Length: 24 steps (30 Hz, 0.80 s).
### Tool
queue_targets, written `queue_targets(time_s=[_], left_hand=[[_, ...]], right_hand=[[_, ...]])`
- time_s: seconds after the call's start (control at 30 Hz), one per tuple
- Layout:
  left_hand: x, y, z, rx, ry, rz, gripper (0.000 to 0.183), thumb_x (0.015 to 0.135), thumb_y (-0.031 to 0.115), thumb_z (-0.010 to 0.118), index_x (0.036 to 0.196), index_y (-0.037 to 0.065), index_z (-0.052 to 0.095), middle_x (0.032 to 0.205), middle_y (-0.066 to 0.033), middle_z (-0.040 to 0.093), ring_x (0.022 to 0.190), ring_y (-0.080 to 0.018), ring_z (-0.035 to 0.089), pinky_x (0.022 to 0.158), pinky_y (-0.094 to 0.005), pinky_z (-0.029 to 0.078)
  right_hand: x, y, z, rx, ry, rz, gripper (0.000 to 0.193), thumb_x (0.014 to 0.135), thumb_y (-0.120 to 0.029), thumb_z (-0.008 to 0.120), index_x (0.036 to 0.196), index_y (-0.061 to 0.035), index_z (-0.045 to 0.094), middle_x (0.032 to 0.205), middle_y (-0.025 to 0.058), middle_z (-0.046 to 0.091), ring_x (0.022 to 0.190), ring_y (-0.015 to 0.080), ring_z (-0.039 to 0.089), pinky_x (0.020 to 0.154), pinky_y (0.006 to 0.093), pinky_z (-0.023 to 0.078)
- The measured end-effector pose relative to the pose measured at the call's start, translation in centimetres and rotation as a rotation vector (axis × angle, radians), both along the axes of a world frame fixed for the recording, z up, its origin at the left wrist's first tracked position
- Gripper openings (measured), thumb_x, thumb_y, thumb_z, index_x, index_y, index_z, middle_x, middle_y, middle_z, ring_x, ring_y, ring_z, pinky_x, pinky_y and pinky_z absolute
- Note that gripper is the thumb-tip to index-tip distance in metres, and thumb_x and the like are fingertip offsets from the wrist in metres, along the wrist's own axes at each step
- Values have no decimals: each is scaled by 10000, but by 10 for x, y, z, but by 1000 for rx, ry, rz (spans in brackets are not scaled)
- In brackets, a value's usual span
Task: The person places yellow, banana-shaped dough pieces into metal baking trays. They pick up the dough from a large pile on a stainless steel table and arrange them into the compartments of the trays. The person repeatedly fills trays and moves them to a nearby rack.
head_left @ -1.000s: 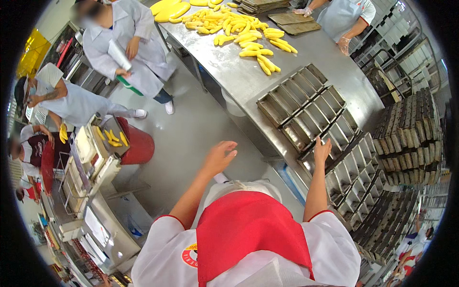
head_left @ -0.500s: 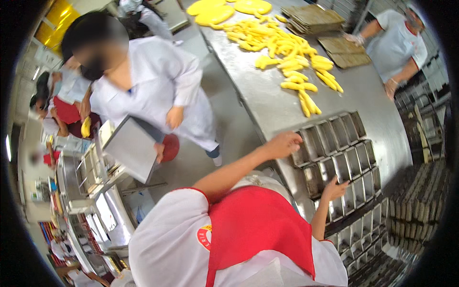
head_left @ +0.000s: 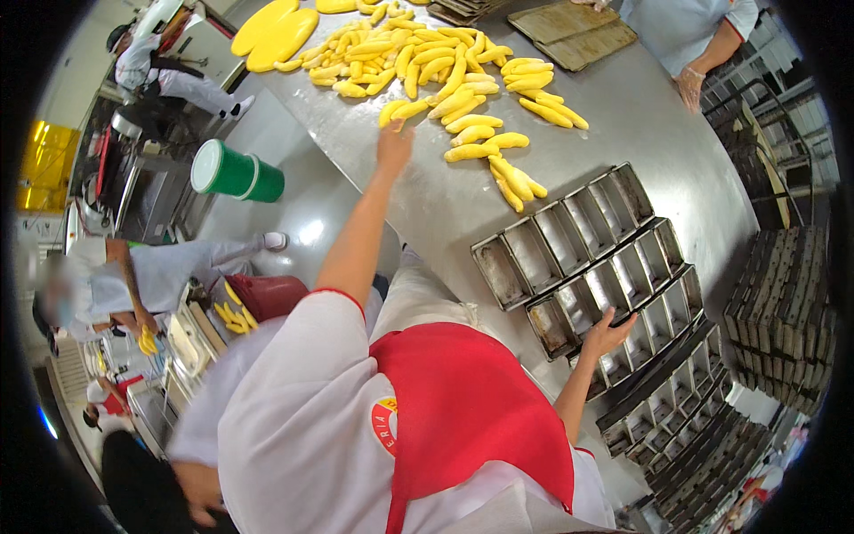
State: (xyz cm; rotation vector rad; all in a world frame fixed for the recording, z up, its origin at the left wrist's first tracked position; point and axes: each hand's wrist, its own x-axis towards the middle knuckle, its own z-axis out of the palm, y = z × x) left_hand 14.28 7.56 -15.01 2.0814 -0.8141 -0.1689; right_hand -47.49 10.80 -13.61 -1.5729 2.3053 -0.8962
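Observation:
My left hand (head_left: 393, 145) is stretched far out over the steel table (head_left: 623, 125) and closes on a yellow dough piece (head_left: 402, 110) at the near edge of a spread of several such pieces (head_left: 445, 67). My right hand (head_left: 608, 335) rests with fingers apart on the rim of a metal multi-slot loaf pan (head_left: 614, 307). A second strap of empty loaf pans (head_left: 560, 236) lies just beyond it. My white coat and red apron (head_left: 463, 418) fill the lower middle.
More loaf pans are stacked below the table at the right (head_left: 685, 418) and on racks (head_left: 783, 311). Flat trays (head_left: 574, 34) lie at the far end beside another worker (head_left: 685, 36). A green bucket (head_left: 236, 173) lies on the floor. Other people work at the left (head_left: 133, 276).
My view swung toward the table's far end. My left hand went from the loaf pans out to the yellow dough pieces. The person in white who passed at the left is gone from there.

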Motion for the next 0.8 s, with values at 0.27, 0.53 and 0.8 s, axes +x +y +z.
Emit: queue_targets(time_s=[0.27, 0.53, 0.8], left_hand=[[88, -82, -29, 390, 199, -198, 531, 844, 397, 718, 1220, 27, 654, 1167, -224, 686, 1104, -382, 644, 955, -448, 502], [11, -1, 12, 546, 472, -898, 541, 902, 306, 716, 1336, 37, 538, 1159, -162, 682, 1097, -305, 650, 949, -433, 505], [84, -13, 97, 140, 1408, -776, 413, 1022, 190, 550, 1399, 30, 493, 1276, -81, 604, 1121, -206, 604, 995, -373, 486]], right_hand=[[78, 3, 52, -95, 149, -140, 632, 969, -304, 648, 1471, -7, 405, 1445, 212, 480, 1350, 383, 408, 1132, 489, 307], [377, -32, 75, 406, -403, 499, 437, 980, -341, 627, 1240, 10, 640, 1247, 164, 662, 1200, 282, 594, 1050, 388, 426], [525, -65, 68, 254, -1353, 394, 300, 1026, -244, 585, 1267, -64, 585, 1066, 25, 653, 975, 123, 616, 880, 307, 488]])
